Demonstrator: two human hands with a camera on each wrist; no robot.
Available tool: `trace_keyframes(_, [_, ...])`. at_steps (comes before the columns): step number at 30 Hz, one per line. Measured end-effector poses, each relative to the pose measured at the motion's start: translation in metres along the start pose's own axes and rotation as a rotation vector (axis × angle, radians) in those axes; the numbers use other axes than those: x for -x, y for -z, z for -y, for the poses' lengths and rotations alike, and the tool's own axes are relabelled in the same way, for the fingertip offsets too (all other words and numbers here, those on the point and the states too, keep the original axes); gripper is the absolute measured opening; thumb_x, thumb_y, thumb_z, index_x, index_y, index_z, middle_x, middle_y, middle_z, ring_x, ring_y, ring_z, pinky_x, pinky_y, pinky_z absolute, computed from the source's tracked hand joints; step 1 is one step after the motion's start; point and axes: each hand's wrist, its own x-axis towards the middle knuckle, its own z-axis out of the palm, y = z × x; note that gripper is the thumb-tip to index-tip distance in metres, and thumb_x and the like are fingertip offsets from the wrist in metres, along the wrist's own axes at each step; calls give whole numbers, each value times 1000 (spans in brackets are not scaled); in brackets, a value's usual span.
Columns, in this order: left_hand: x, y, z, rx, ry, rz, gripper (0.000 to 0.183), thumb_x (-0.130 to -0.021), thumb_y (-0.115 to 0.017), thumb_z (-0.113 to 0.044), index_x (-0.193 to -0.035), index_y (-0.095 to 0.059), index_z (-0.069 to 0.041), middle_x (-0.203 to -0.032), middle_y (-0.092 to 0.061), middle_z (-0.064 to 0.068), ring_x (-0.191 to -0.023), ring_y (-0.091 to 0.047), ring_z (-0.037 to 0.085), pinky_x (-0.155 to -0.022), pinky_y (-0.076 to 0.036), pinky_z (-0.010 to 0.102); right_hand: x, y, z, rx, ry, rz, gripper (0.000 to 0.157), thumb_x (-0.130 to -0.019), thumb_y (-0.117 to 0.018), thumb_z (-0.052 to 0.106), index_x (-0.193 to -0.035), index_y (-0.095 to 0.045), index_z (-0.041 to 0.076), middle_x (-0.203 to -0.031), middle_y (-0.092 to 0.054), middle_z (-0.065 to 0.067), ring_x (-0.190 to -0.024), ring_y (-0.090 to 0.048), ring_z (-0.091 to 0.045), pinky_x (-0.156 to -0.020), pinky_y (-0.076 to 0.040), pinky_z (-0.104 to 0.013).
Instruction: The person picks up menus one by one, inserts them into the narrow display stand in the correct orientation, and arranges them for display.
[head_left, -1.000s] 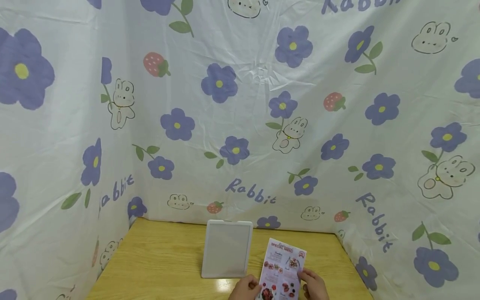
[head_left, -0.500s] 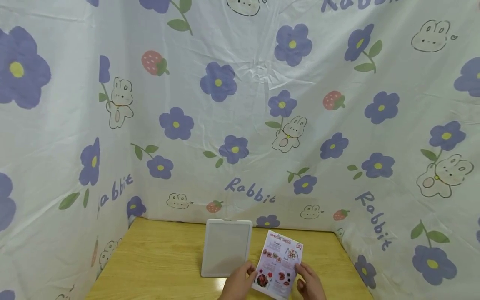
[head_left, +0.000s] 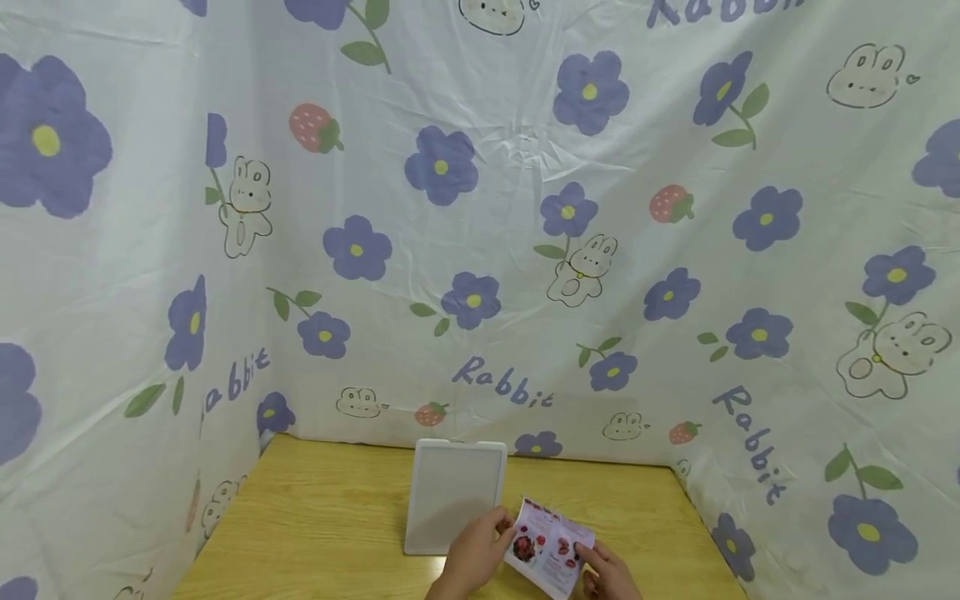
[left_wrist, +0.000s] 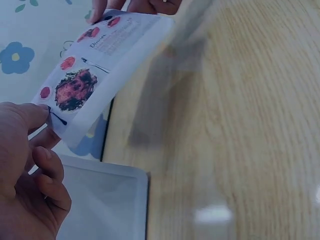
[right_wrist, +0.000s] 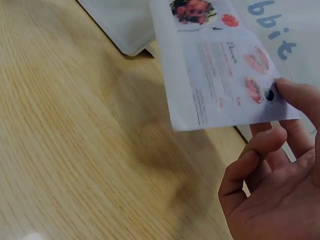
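Note:
Both hands hold a printed paper menu (head_left: 551, 552) with food pictures over the table. At its left edge, my left hand (head_left: 478, 546) pinches the sheet between thumb and fingers. My right hand (head_left: 609, 575) pinches the right edge. The left wrist view shows the left thumb on the printed face of the menu (left_wrist: 107, 62), its lower fingers curled underneath. In the right wrist view the right thumb of my right hand (right_wrist: 285, 170) presses the menu's corner. Its upper part tips away, so the title is hidden in the head view.
A white framed panel (head_left: 454, 500) stands tilted back on the wooden table (head_left: 322, 517), just left of the menu and partly behind the left hand. A white curtain (head_left: 495, 242) with flowers and rabbits surrounds the table's back and sides.
The menu has moved slightly up and left, then its top has tipped back and out of sight. Both hands have shifted left with it, keeping their pinch. The panel has stayed put.

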Motion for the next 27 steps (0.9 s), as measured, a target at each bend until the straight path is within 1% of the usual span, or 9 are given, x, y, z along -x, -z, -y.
trace_keyframes(3, [-3,4,-5,-10,5,-15,7,-105,-70,-30,-101,-67,-25,-95,-71,-13,-74,-53,1,-63,-42,29,2,-4,0,11,5,21,16,-104,-72,28,-117,-81,25,-93,-72,8,-62,-49,-9,-60,-42,-21])
trace_keyframes(7, [-6,9,-11,-21,0,-40,7,-104,-71,-28,-99,-67,-25,-95,-72,-11,-76,-55,2,-63,-44,30,5,-8,1,-14,-9,34,16,-104,-73,29,-118,-81,25,-95,-73,9,-62,-50,-8,-61,-42,-22])
trace_keyframes(10, [-7,10,-15,-20,-2,-55,8,-104,-72,-29,-98,-68,-25,-94,-73,-11,-78,-58,3,-64,-45,31,6,-9,1,-38,-13,16,20,-103,-75,30,-121,-81,24,-98,-75,10,-62,-50,-9,-61,-42,-23])
trace_keyframes(13, [-7,9,-15,-9,1,-63,8,-103,-72,-32,-99,-69,-26,-94,-73,-11,-78,-58,3,-64,-45,31,4,-8,2,-39,6,-11,25,-102,-76,29,-126,-80,21,-97,-73,8,-63,-48,-9,-61,-42,-24])
trace_keyframes(14, [-7,9,-15,-4,2,-64,8,-103,-72,-33,-100,-69,-26,-94,-72,-11,-77,-57,3,-64,-45,31,4,-9,3,-44,13,-20,24,-102,-75,29,-125,-80,21,-96,-72,8,-63,-47,-9,-61,-42,-24])
trace_keyframes(18, [-7,10,-13,42,24,-50,13,-104,-71,-37,-101,-68,-25,-96,-71,-9,-72,-52,5,-61,-42,30,5,-14,9,-91,65,-37,15,-106,-71,25,-117,-81,26,-99,-68,9,-62,-44,-7,-61,-40,-22])
trace_keyframes(21, [-8,11,-12,90,53,-38,17,-104,-70,-40,-101,-68,-23,-95,-69,-8,-66,-48,6,-58,-39,29,5,-20,13,-125,112,-27,16,-108,-67,23,-110,-80,32,-101,-67,12,-61,-42,-6,-60,-38,-21])
trace_keyframes(24, [-9,12,-11,160,64,-24,21,-105,-69,-42,-105,-71,-21,-90,-68,-6,-59,-46,7,-53,-38,28,4,-26,16,-147,144,-29,18,-109,-65,21,-110,-79,33,-101,-66,12,-62,-41,-5,-60,-37,-20])
trace_keyframes(27, [-9,13,-10,239,70,-5,25,-106,-67,-41,-111,-73,-18,-84,-68,-4,-56,-50,6,-50,-41,27,3,-32,20,-159,149,-44,16,-109,-66,23,-112,-78,32,-99,-66,11,-63,-41,-5,-61,-38,-20])
